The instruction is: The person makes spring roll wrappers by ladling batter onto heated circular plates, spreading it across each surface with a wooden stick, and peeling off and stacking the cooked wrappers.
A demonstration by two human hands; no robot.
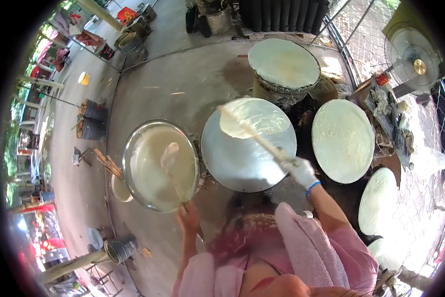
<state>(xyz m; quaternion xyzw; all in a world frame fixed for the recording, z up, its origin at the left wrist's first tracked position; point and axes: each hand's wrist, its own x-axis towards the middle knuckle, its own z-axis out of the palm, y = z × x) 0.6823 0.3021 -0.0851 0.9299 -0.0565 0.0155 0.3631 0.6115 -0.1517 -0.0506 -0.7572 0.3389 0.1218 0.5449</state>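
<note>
My left hand [187,219] is closed round the handle of a ladle [170,156], whose bowl lies in the pale batter. That batter fills a wide metal basin [127,168] at the left. My right hand [300,171] wears a white glove and grips a long wooden batter spreader [264,143]. The spreader reaches across a round griddle [244,171] in the middle, its far end blurred over the batter layer [262,116]. Pale batter covers only the far part of this griddle; bare grey metal shows on the near part.
Several more round griddles with pale sheets stand around: one at the back [284,62], one at right [343,141], another nearer [378,200]. A fan [413,62] stands at far right. Wooden sticks [107,163] rest beside the basin. Buckets [91,128] stand on the floor at left.
</note>
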